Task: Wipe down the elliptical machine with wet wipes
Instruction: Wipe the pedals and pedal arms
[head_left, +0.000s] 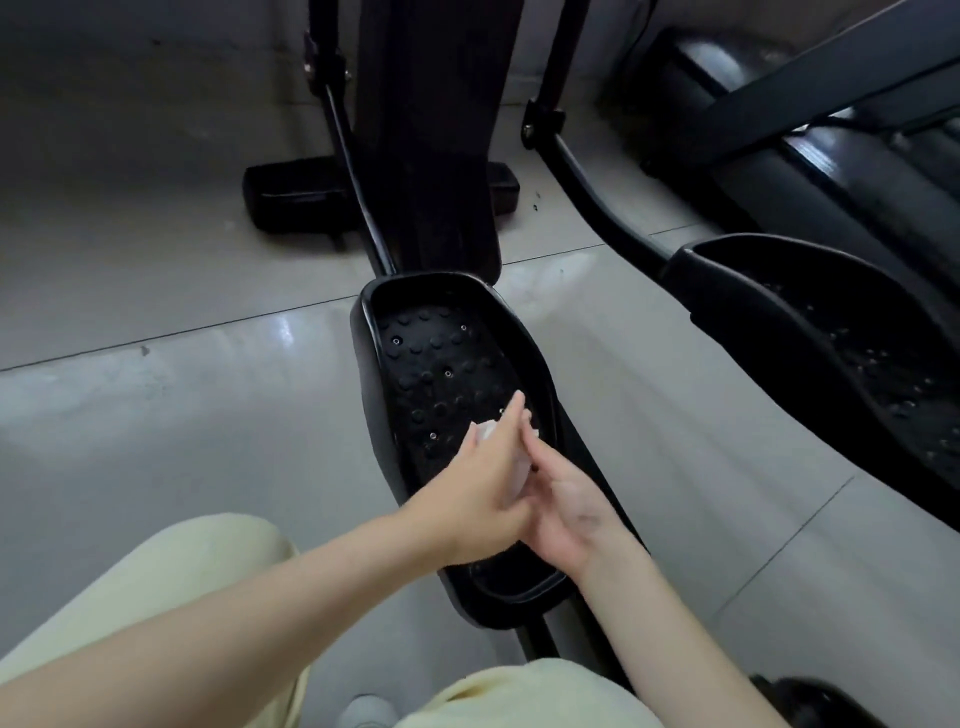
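— Where are my hands?

— Both meet over the near half of the pedal (441, 364), a black studded foot tray in the middle of the view. Your left hand (483, 488) comes in from the pedal's left, back upward, forefinger stretched out along the tread. Its other fingers curl round the wipe (484, 431). Your right hand (569, 512) comes in from the pedal's right, fingers fairly straight, tips laid against the wipe. Whether they pinch it I cannot tell. A dark smudge marks the heel of that hand.

— And the wipe?

— White and crumpled, caught between both hands over the tread. Only bits show, by the left knuckles and in the gap between the hands.

— What else is around?

— Beyond the pedal's far end rises the machine's black column (431, 130), with a foot bar (296, 197) on the tiled floor (156, 415) to its left. Right of the pedal, well apart, is a second pedal (831, 338). Nearer than the pedal are your pale trousers (171, 561).
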